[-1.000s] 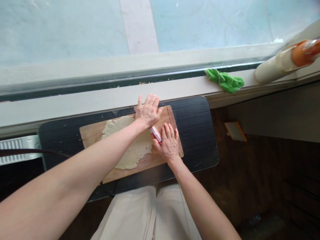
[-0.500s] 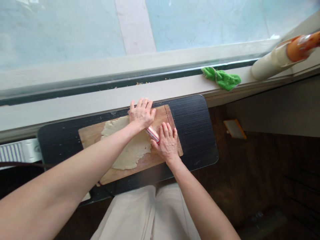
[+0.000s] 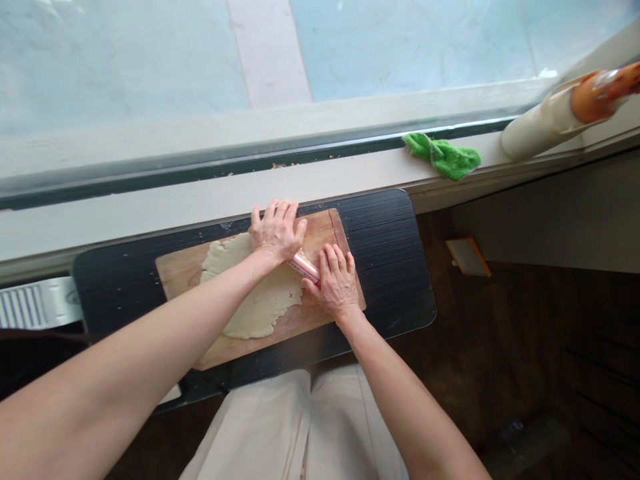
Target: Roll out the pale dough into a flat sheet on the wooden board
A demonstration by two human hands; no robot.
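Note:
A thin, pale sheet of dough [image 3: 260, 303] with ragged edges lies on a wooden cutting board [image 3: 183, 270]. A slim cylinder with red and white markings [image 3: 304, 267] rests slantwise at the dough's right side, its ends hidden under my hands. My left hand [image 3: 276, 230] presses on its far end, fingers stretched out and spread toward the window. On the near end sits my right hand [image 3: 335, 280], palm down with fingers extended over the board's right part. Neither hand wraps its fingers round the cylinder.
The board lies on a black table [image 3: 393, 260] against a white windowsill [image 3: 200, 203]. A green cloth [image 3: 444, 157] and a pale container with an orange top [image 3: 545, 127] are on the sill. A white slatted unit [image 3: 37, 307] stands at left. An orange-edged panel [image 3: 469, 257] is lower right.
My left hand has shifted slightly left, and the visible middle of the cylinder has turned, showing less of its markings. My right hand stays almost in place.

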